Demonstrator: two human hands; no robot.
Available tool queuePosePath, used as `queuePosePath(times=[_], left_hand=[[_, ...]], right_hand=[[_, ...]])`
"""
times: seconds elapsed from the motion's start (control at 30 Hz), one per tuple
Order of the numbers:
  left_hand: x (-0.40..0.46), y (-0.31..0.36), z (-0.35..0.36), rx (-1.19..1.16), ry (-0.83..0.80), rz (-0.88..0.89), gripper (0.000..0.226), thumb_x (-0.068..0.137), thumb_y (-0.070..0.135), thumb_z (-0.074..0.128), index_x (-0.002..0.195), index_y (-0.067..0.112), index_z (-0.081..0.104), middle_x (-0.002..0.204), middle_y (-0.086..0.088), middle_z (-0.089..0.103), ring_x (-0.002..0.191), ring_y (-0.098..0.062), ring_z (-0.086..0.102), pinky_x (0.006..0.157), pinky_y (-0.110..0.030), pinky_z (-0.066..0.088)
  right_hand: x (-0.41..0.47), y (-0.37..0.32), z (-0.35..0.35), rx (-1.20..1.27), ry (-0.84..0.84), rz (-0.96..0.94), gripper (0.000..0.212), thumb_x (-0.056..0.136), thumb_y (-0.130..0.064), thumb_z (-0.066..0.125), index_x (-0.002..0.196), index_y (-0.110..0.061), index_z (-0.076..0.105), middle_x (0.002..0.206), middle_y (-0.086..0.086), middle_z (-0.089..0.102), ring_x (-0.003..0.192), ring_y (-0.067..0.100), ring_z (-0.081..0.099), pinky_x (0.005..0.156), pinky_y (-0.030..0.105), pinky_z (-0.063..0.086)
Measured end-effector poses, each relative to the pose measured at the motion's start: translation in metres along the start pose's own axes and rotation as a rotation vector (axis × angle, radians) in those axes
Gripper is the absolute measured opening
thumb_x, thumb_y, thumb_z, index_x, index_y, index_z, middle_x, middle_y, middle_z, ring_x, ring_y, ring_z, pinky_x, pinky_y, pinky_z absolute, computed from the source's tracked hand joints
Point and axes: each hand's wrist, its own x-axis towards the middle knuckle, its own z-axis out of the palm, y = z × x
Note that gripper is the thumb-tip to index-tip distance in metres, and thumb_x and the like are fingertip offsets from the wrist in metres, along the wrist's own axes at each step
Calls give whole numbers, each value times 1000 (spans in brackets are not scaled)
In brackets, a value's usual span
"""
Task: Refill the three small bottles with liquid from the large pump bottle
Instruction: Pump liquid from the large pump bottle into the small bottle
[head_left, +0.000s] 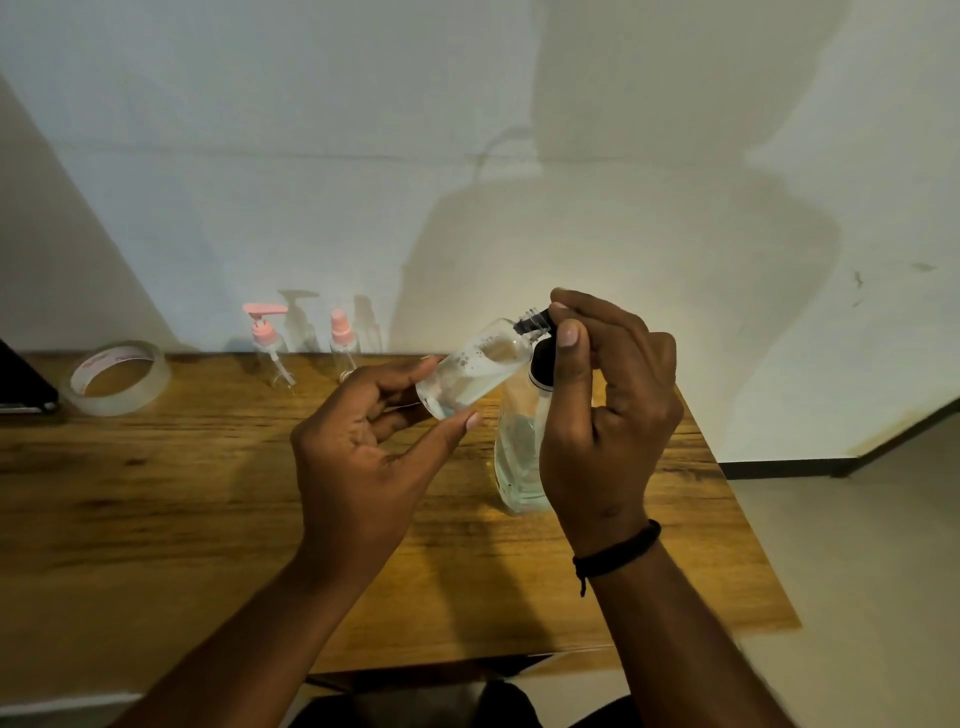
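From the head view, I am seeing the left hand (363, 447) holding a small clear bottle (475, 374) tilted above the desk (156, 493), with its fingers (400, 376) curled around the bottom end. The bottle is holding some clear liquid with bubbles. The right hand (602, 415) is pinching the black spout (535, 322) of the large pump bottle (522, 457) right at the small bottle's open neck. The large pump bottle is standing on the desk, just under the small one and partly behind the right hand. Two more small bottles are standing at the back by the wall: one with a pink pump top (270, 348) and one with a pink spray top (343, 345). A roll of tape (119, 379) is lying to their left.
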Motion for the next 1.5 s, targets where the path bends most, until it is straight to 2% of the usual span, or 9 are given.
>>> queuePosePath(times=[0.23,0.37,0.53,0.67,0.83,1.07,1.23,1.5], left_hand=[[-1,-1,1,-11,1,-9,47,74,9,88,116,7,68,114,-3,74,107,-14,75,82,-31,64],[0,2,1,-21,2,3,47,75,11,87,117,7,66,115,-2,74,108,-15,75,83,-28,64],[0,1,1,-4,-6,-6,47,75,11,87,118,6,67,115,-2,73,108,-13,75,83,-28,64],[-1,-1,1,-4,0,-13,48,74,9,88,117,5,68,114,-3,74,107,-13,75,83,-30,64],[0,1,1,4,5,12,48,73,5,88,117,6,67,113,1,73,106,-9,75,83,-25,63],[-1,0,1,1,2,6,47,74,8,88,116,6,68,114,-1,74,107,-11,75,84,-27,63],[1,2,0,-16,3,17,47,75,6,87,117,7,66,114,2,72,107,-10,75,84,-25,62],[0,-1,0,-15,4,0,47,75,12,87,117,7,67,115,2,73,108,-11,75,83,-28,64]], right_hand=[[-2,2,0,10,-7,16,23,104,-17,54,105,-14,76,112,-2,75,95,28,67,77,53,48],[4,-4,-1,15,-11,-31,19,104,-17,53,106,-25,70,110,-8,72,94,23,65,75,51,48],[-4,5,2,23,-5,24,22,103,-16,54,105,-13,76,113,-1,76,97,27,67,77,53,49],[-3,2,1,10,-13,32,23,103,-18,54,106,-14,77,114,-4,75,97,26,66,77,53,48],[-1,-3,0,9,-6,13,23,103,-17,54,105,-14,77,115,-5,74,97,26,67,78,50,48],[-4,-1,2,24,-1,35,19,104,-18,54,110,-28,68,116,-10,71,99,24,66,77,53,49],[1,-5,0,14,-5,33,23,104,-17,54,102,-14,77,112,-3,75,95,29,66,78,46,46],[-5,-1,3,15,-6,48,23,103,-18,54,106,-15,77,114,-7,74,97,24,65,76,50,48]])
